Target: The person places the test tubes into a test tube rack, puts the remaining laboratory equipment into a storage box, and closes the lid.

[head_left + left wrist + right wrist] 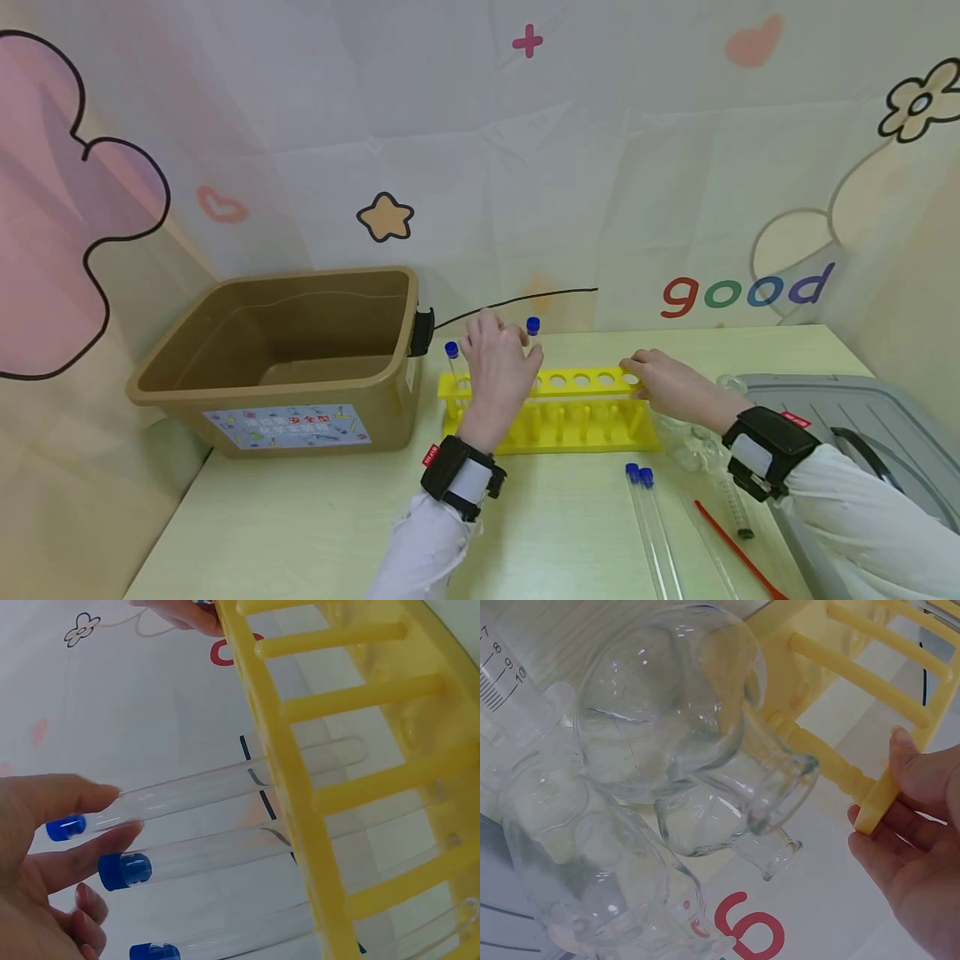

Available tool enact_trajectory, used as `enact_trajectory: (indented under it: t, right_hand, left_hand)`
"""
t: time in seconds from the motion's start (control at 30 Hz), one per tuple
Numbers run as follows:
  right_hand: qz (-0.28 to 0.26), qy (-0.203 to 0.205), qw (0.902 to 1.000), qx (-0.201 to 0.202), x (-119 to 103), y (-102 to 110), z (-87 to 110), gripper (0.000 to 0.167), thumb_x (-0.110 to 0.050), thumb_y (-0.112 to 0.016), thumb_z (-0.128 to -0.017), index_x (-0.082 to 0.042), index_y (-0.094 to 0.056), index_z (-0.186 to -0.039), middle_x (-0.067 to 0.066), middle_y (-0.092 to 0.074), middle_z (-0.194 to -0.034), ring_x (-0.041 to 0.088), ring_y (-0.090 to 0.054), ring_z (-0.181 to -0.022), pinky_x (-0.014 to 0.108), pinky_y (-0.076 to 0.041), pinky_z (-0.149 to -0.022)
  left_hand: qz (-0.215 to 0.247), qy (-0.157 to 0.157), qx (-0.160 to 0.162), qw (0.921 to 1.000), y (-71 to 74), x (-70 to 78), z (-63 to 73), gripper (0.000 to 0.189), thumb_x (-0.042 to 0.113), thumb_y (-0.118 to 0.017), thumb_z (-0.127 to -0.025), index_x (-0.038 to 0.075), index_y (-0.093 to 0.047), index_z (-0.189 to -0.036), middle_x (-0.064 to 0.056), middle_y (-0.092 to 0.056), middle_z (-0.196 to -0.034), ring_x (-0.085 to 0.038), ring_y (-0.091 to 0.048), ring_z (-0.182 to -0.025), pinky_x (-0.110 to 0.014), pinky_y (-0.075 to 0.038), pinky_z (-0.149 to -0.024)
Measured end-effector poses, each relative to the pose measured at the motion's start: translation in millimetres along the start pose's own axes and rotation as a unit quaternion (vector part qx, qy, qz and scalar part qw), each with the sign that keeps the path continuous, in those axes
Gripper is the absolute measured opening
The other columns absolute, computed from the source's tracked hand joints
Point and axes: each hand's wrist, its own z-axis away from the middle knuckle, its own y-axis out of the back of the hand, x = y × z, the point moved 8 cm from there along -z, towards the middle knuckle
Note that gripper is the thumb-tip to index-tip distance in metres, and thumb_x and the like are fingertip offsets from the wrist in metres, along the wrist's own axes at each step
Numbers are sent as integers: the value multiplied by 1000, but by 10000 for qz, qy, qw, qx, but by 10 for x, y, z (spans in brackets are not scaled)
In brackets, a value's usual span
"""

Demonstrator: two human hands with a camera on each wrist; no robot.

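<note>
My left hand [498, 367] pinches a blue-capped glass test tube [180, 804] between thumb and finger, close below its cap. That tube slants through a top hole of the yellow test tube rack [585, 437], its rounded end short of the base. Two more blue-capped test tubes stand in the rack beside it, one cap [124, 871] near my fingers and the other cap [155, 952] lower in the left wrist view. At the rack's right end, my right hand [675, 383] grips the top plate, thumb on one side and fingers on the other.
A brown plastic bin [382, 408] stands at the left. Glass flasks [667, 727] crowd the rack's right end, near a syringe [737, 504]. Two capped test tubes [651, 525] and a red stick [738, 546] lie in front. A grey lid [795, 396] lies at the right.
</note>
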Motion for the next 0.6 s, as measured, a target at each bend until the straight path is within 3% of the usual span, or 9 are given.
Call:
enact_trajectory:
  t: [0.4,0.6]
  right_hand:
    - [-32,-27,10000,-46,7,-12,0,40,2,-73,-70,5,-59,-107,16,-55,-95,31,-52,-86,40,-46,-76]
    - [-16,5,10000,8,6,-2,5,39,2,-74,-70,5,-59,-107,17,-55,-95,31,-52,-87,40,-46,-76]
  left_hand:
    - [-215,245,-1124,9931,-131,-66,-102,28,21,-71,-74,13,-54,-54,-5,-33,-82,-25,-30,-83,-37,-20,-67]
    - [-280,366,-1403,9890,-192,-122,-93,30,22,-71,-74,14,-53,-52,-5,-33,-81,-26,-30,-87,-39,-20,-68]
